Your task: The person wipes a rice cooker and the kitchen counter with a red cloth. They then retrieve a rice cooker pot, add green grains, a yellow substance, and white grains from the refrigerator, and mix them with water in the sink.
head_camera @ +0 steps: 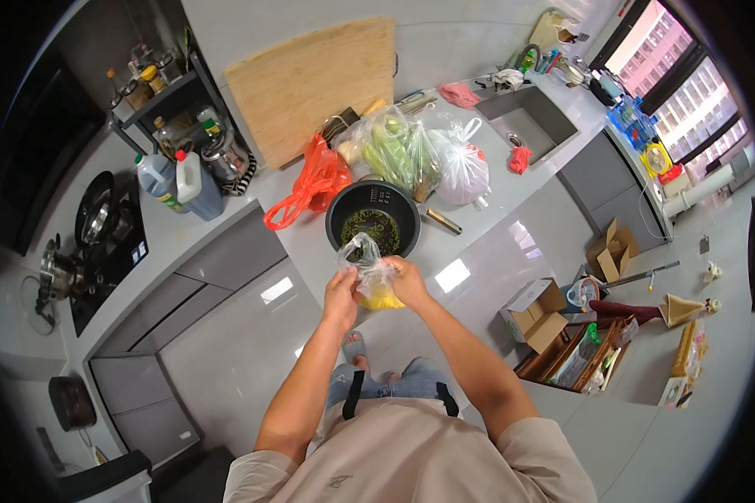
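Note:
Both my hands grip the gathered top of a clear plastic bag [377,286] with yellow grain-like contents in its bottom. My left hand [341,294] pinches its left side, and my right hand [408,281] holds the other side. The bag's looped handle rises above my fingers, in front of a dark inner cooking pot [409,214]. Green beans or similar small grains [372,227] cover the floor of that pot; the bag hides part of them. Just right of the pot lies a short brass-coloured cylinder [444,222] on the counter.
Behind the pot stand a red plastic bag [314,179], a clear bag of green vegetables [393,148] and a tied white bag [459,163]. A wooden board [314,82] leans on the wall. The sink [531,126] is at right; large jugs [198,188] and a cooktop [110,251] at left.

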`<state>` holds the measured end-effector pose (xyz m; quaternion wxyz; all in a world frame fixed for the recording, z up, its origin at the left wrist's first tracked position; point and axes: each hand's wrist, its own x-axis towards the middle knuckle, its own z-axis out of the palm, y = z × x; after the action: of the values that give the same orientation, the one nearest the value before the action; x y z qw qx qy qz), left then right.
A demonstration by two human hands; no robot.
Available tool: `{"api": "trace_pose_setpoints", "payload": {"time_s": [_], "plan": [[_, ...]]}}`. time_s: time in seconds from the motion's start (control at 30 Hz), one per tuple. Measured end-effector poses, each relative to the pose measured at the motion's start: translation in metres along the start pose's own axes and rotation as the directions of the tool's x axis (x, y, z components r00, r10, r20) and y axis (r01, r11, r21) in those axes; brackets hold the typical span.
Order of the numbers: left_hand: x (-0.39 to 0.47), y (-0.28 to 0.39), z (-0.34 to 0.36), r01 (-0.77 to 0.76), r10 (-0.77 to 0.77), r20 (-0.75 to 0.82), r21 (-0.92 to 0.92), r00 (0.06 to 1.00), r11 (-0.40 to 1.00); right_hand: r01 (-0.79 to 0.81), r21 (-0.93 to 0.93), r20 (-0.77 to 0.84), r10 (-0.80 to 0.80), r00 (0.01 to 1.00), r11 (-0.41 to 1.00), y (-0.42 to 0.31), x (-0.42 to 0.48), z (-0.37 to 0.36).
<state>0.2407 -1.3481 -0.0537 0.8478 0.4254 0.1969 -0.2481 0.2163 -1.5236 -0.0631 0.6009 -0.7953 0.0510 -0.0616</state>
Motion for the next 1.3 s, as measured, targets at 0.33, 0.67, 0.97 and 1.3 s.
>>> {"api": "trace_pose_setpoints", "payload": {"time_s": [0.33, 0.67, 0.97, 1.3], "plan": [[0.021, 0.017, 0.029, -0.145, 0.137, -0.135, -0.050, 0.981, 0.988, 0.102, 0.091, 0.227, -0.120, 0.966, 0.991, 0.026, 0.071, -0.021], [-0.010, 0.002, 0.001, -0.224, 0.014, -0.385, -0.508, 0.923, 0.832, -0.079, -0.005, 0.327, 0.076, 0.942, 0.997, 0.004, 0.034, -0.061], [-0.021, 0.010, -0.014, -0.163, 0.055, -0.416, -0.227, 0.907, 0.960, 0.182, 0.007, 0.310, -0.175, 0.934, 0.983, 0.008, 0.042, -0.064], [-0.028, -0.004, -0.021, -0.303, 0.946, -0.077, 0.936, 0.316, 0.177, 0.650, -0.241, 0.163, -0.630, 0.759, 0.721, -0.066, 0.000, -0.041]]}}
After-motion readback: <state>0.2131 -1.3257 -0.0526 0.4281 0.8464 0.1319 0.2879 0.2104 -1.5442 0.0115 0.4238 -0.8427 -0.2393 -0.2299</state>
